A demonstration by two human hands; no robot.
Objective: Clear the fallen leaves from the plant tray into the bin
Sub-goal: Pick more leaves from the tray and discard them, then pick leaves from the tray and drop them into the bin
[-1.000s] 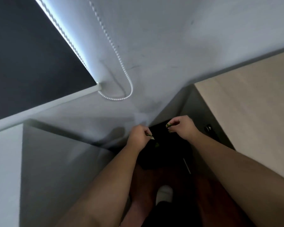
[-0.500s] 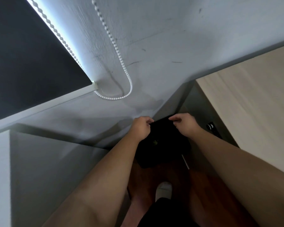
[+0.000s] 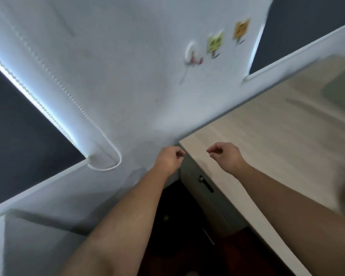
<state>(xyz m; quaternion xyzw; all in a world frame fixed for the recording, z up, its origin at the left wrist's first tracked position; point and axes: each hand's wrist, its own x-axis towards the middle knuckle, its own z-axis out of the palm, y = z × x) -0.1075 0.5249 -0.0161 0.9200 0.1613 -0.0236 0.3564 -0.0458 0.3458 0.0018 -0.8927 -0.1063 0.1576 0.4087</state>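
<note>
The black bin (image 3: 175, 222) stands on the floor below, between the wall and the cabinet, partly hidden by my left forearm. A small green leaf (image 3: 165, 217) lies inside it. My left hand (image 3: 170, 158) is raised above the bin near the counter's corner, fingers loosely curled with nothing in them. My right hand (image 3: 225, 155) hovers over the light wooden counter (image 3: 277, 140), fingers curled and pinched, holding nothing that I can see. The plant tray is out of view.
A white wall (image 3: 127, 76) with a bead-chain loop (image 3: 108, 162) and small hooks with stickers (image 3: 214, 43) is ahead. A dark blind (image 3: 18, 126) hangs at left. The cabinet door handle (image 3: 206, 185) sits under the counter. Reddish-brown floor (image 3: 233, 255) shows below.
Both hands have risen from the bin's mouth up to counter level and the leaves they held are gone from the fingers. The view has tilted up and to the right.
</note>
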